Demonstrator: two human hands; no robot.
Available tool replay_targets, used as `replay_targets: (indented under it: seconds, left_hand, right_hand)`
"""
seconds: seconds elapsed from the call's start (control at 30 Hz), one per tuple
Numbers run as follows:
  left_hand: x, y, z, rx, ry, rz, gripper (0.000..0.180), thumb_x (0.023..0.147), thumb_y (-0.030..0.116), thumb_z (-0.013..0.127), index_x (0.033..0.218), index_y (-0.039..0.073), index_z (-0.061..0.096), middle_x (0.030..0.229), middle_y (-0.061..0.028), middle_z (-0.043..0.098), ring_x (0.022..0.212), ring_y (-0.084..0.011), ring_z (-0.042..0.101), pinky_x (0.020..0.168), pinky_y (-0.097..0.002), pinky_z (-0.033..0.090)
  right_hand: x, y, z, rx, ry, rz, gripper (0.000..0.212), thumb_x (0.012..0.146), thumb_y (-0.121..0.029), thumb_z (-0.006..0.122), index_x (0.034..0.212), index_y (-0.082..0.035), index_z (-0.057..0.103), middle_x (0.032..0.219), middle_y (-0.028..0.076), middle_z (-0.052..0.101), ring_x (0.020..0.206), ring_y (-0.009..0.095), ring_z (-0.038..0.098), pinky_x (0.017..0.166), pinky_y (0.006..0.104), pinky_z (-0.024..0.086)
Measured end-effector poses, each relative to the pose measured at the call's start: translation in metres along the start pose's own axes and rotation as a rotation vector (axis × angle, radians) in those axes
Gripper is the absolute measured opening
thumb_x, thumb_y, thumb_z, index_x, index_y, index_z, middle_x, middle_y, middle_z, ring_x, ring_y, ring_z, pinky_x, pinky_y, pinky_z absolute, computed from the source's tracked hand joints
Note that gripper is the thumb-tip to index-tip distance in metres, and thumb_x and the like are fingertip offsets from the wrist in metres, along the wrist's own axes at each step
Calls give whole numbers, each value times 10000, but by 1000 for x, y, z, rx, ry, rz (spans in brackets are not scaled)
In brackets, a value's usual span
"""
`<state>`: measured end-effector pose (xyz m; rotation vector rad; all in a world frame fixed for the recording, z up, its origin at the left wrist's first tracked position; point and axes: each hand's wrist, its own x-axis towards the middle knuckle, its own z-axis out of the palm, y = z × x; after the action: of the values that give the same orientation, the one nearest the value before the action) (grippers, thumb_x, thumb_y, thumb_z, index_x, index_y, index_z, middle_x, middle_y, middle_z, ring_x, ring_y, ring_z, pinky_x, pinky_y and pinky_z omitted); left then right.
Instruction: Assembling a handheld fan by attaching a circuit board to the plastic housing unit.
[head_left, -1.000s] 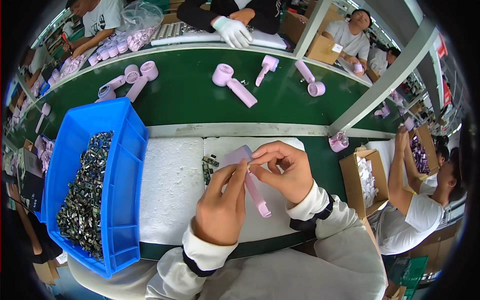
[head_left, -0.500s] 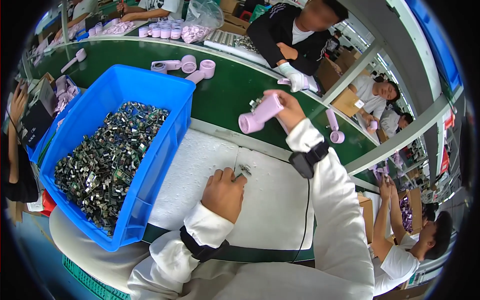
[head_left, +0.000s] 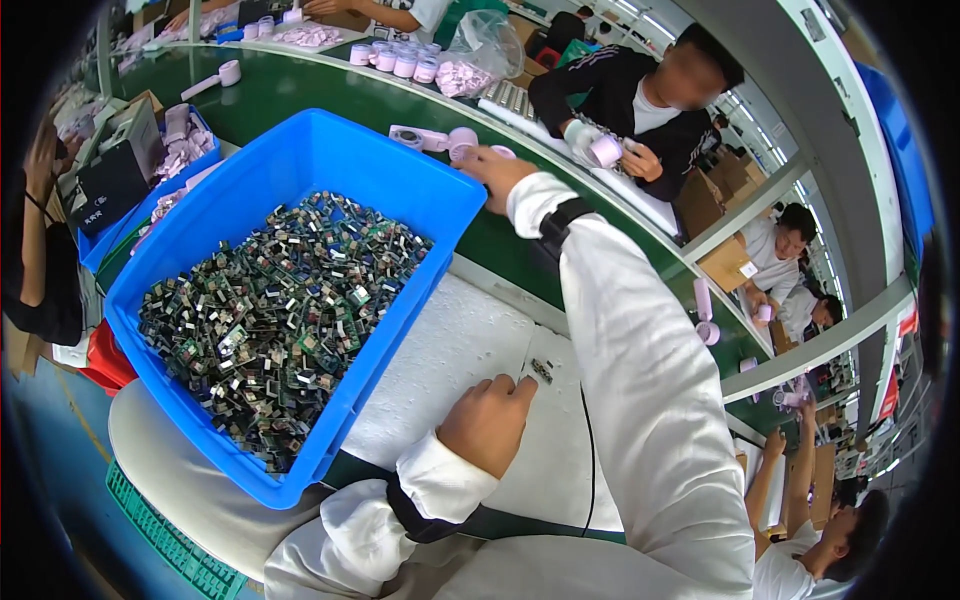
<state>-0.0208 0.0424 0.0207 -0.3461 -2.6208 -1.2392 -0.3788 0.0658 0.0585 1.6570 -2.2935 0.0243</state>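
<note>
My right hand (head_left: 500,178) reaches across to the far green belt, beside pink handheld fan housings (head_left: 462,140). Its fingers are smeared by motion and partly cover a housing there, so its grip cannot be made out. My left hand (head_left: 487,425) rests on the white foam board (head_left: 420,370) with its fingers curled together. Whatever sits inside those fingers is hidden. Just beyond its fingertips lie a few small circuit boards (head_left: 541,371). Left of both hands stands a blue bin (head_left: 455,200) heaped with small circuit boards (head_left: 290,310).
The green belt (head_left: 290,85) curves past the foam board. More pink housings (head_left: 706,325) lie along it to the right. Across it, a person in black (head_left: 610,90) holds a pink part. A metal post (head_left: 800,345) slants at right, and a black cable (head_left: 590,440) crosses the board.
My right hand has swung left and away from me; the pink housing it held is no longer visible in it. The view has shifted left. My left hand stays by the small boards.
</note>
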Motion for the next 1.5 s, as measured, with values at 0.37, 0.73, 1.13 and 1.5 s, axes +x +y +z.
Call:
replay_targets:
  seconds: [0.37, 0.73, 1.13, 1.5]
  left_hand:
    - [3, -16, -12, -49, 46, -41, 318, 796, 13, 637, 1113, 18, 638, 954, -191, 620, 879, -386, 646, 791, -447, 550]
    - [-5, -20, -9, -23, 28, 36, 375, 777, -42, 599, 1139, 46, 638, 969, -174, 605, 864, -399, 660, 784, -464, 553]
    - [-25, -24, -12, 353, -138, 145, 82, 770, 7, 618, 804, -43, 674, 915, -258, 607, 873, -356, 687, 710, -415, 579]
    - [-6, -17, -41, -270, 32, -17, 271, 819, -48, 666, 1084, 7, 660, 975, -158, 690, 859, -261, 703, 755, -340, 572]
  right_hand:
    - [-16, -16, -18, -163, -209, 97, 562, 868, -158, 627, 1413, -247, 518, 1354, 96, 590, 1025, 333, 689, 851, 435, 564]
    - [-18, 15, 50, -140, -172, 370, 320, 933, -289, 574, 1184, -90, 592, 947, 200, 727, 847, 397, 710, 736, 530, 547]
    - [-123, -97, -126, 406, 417, 383, 326, 802, -116, 834, 804, -4, 528, 698, 81, 536, 576, 133, 506, 525, 288, 410]
    - [-238, -242, -179, -40, 103, 453, 295, 709, -162, 858, 749, -69, 581, 748, 63, 610, 556, 260, 599, 517, 364, 471]
